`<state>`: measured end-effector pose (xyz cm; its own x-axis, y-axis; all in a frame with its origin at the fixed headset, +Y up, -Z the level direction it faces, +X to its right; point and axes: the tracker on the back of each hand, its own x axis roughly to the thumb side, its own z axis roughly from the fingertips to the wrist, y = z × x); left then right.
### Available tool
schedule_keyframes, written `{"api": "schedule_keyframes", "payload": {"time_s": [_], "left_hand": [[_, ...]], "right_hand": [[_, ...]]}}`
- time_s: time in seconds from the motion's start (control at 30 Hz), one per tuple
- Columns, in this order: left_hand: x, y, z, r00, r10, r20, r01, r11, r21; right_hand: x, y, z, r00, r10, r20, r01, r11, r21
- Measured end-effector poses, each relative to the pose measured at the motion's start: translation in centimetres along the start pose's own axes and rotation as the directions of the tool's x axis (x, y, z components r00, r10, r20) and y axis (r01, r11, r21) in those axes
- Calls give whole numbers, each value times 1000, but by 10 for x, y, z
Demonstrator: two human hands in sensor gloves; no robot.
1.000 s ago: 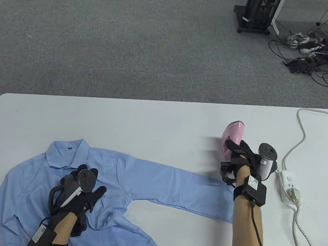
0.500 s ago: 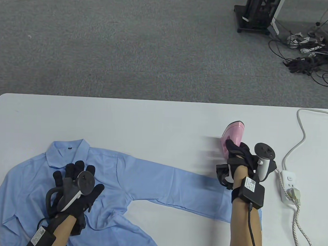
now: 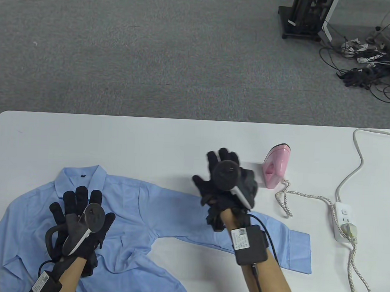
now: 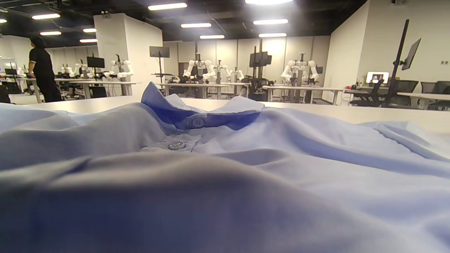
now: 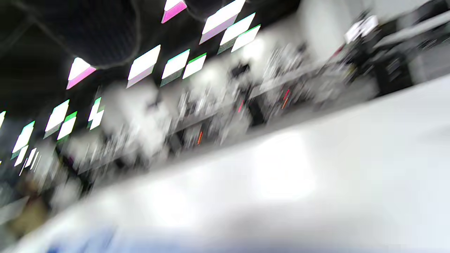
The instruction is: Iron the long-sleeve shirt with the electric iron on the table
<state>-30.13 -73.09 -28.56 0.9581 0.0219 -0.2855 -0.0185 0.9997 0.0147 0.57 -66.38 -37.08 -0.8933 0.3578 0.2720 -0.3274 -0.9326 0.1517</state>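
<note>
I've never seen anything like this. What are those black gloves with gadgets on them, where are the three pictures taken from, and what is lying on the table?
These are a person's hands in sensor gloves, each with a tracker strapped on its back. One camera looks down at the table; two more sit on the wrists. The left wrist camera sees the shirt collar up close; the right wrist one is blurred. On the white table lies a blue shirt, a pink iron standing on end, and a power strip. The left hand rests spread on the shirt. The right hand is open above the sleeve, holding nothing.
</note>
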Motion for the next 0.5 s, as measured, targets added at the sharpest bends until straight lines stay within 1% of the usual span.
{"api": "schedule_keyframes", "payload": {"time_s": [0.03, 0.1, 0.13, 0.17, 0.2, 0.27, 0.33, 0.37, 0.4, 0.43, 0.47, 0.5], "left_hand": [[-1, 0, 0, 1000, 4, -4, -4, 1000, 6], [-3, 1, 0, 1000, 6, -19, -5, 1000, 9], [-4, 2, 0, 1000, -5, -26, 6, 1000, 12], [-5, 3, 0, 999, -19, -38, 20, 999, 27], [-7, 4, 0, 999, -24, -48, 27, 999, 47], [-10, 6, 0, 998, -18, -63, 22, 998, 60], [-12, 7, 0, 998, -4, -68, 7, 999, 48], [-13, 7, 0, 998, -4, -70, 7, 999, 43], [-14, 7, 0, 997, -6, -73, 9, 999, 40], [-14, 7, 0, 997, -8, -75, 11, 999, 36], [-14, 8, 1, 997, -10, -73, 12, 999, 34], [-13, 10, 3, 997, -14, -73, 18, 999, 47]], "right_hand": [[18, 17, -3, 998, 33, 54, -37, 997, 69], [59, 62, -6, 984, 104, 142, -130, 973, 188], [69, 76, -6, 980, 108, 166, -145, 962, 230], [80, 95, -7, 978, 83, 190, -138, 945, 295], [85, 110, -8, 980, 47, 195, -115, 929, 353], [88, 133, -12, 987, 1, 161, -72, 898, 434], [82, 147, -17, 991, 8, 130, -68, 883, 465], [78, 150, -18, 992, 28, 122, -82, 880, 468], [70, 152, -21, 992, 81, 94, -116, 875, 471], [60, 151, -24, 991, 127, 44, -132, 870, 476], [51, 149, -27, 990, 142, 12, -132, 875, 466], [38, 145, -32, 987, 161, -27, -133, 890, 436]]}}
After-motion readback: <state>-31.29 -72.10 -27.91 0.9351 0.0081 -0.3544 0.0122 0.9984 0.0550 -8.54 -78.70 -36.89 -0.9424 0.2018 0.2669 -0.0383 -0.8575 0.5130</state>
